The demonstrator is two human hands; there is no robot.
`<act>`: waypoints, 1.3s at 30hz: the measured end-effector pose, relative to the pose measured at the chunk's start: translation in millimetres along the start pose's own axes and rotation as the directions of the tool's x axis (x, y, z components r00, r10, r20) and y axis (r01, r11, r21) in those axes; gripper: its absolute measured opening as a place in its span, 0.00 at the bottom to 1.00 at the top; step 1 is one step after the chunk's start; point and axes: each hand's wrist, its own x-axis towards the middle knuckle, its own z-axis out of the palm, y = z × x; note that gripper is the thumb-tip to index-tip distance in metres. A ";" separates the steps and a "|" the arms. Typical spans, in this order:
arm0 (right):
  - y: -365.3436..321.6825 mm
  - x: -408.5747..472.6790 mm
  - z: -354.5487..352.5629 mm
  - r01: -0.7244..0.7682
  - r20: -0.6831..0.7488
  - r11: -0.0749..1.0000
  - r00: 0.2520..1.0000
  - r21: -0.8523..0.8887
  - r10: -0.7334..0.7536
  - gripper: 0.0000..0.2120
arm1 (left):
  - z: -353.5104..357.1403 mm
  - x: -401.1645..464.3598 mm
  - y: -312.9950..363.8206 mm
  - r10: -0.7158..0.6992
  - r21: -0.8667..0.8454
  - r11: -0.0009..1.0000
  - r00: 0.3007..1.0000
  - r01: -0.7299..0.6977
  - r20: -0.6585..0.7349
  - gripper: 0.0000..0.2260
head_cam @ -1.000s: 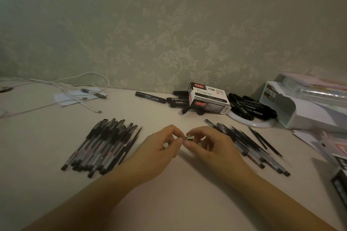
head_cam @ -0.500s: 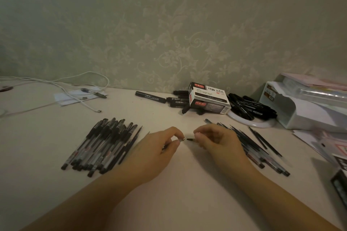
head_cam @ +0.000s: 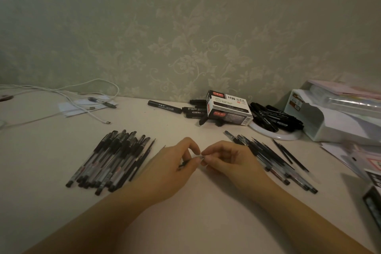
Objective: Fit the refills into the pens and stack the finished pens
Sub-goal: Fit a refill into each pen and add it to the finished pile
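Observation:
My left hand [head_cam: 171, 169] grips a thin pen [head_cam: 183, 164] that runs under its palm, with the far end poking out at the upper left. My right hand [head_cam: 228, 159] pinches the pen's small tip [head_cam: 201, 157] between thumb and forefinger, right against my left fingertips. A stack of capped black pens [head_cam: 111, 161] lies to the left of my left hand. A looser spread of pens and thin refills [head_cam: 274, 156] lies to the right of my right hand.
A marker box labelled 1120 [head_cam: 228, 107] sits at the back among loose black markers [head_cam: 165, 107]. More markers rest on a white plate [head_cam: 276, 135]. A white organiser [head_cam: 334, 121] stands at the right. White cables [head_cam: 68, 95] lie at the back left.
My hands were pinched together, drew slightly apart showing a small tip between them, and have now closed together again at the pen's end.

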 end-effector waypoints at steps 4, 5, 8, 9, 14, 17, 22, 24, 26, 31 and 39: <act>1.4 1.2 0.2 -0.012 -0.005 0.998 1.000 0.061 0.012 0.04 | 0.7 -0.1 2.1 0.025 0.000 1.000 1.000 -0.025 -0.003 0.05; 1.9 1.6 -0.1 -0.018 -0.005 0.997 1.000 0.075 0.019 0.04 | 1.1 -0.2 2.4 0.032 0.003 0.999 0.999 -0.032 0.003 0.06; 2.9 2.0 -0.6 -0.025 0.002 0.997 1.000 0.070 0.025 0.03 | 1.9 0.3 1.7 0.067 0.050 0.996 0.998 -0.067 0.008 0.08; 3.2 2.0 -0.5 -0.023 0.006 0.998 1.000 0.063 0.023 0.02 | 1.6 0.5 1.2 0.080 0.067 0.995 0.997 -0.080 0.005 0.08; 4.8 2.9 -0.1 -0.018 -0.003 0.999 1.000 0.030 0.018 0.03 | 0.5 1.1 1.1 0.094 0.070 0.993 0.995 -0.093 -0.014 0.07; 4.0 2.7 -0.8 -0.022 -0.010 0.999 1.000 0.030 0.023 0.05 | 0.3 1.3 1.5 0.081 0.057 0.995 0.997 -0.080 -0.006 0.08; 3.4 1.2 -1.4 0.010 0.000 0.995 1.000 -0.095 -0.010 0.08 | -3.1 3.1 3.6 0.126 0.105 0.987 0.992 -0.122 -0.030 0.08; 1.9 0.6 -2.3 0.036 0.021 0.994 0.999 -0.106 -0.034 0.06 | -3.9 2.3 3.9 0.119 0.099 0.988 0.993 -0.116 -0.018 0.07; 0.6 0.5 -4.2 0.052 0.022 0.998 0.998 -0.039 -0.051 0.04 | -3.2 1.8 4.0 0.100 0.070 0.992 0.995 -0.101 0.016 0.07; -1.1 0.1 -5.3 0.071 0.035 0.997 0.997 0.029 -0.072 0.03 | -2.5 1.1 2.7 0.059 0.042 0.997 0.997 -0.061 0.055 0.10; 6.2 1.1 1.7 0.027 0.006 0.996 1.000 -0.086 -0.026 0.08 | -2.8 0.8 3.1 0.107 0.037 0.994 0.991 -0.105 -0.074 0.03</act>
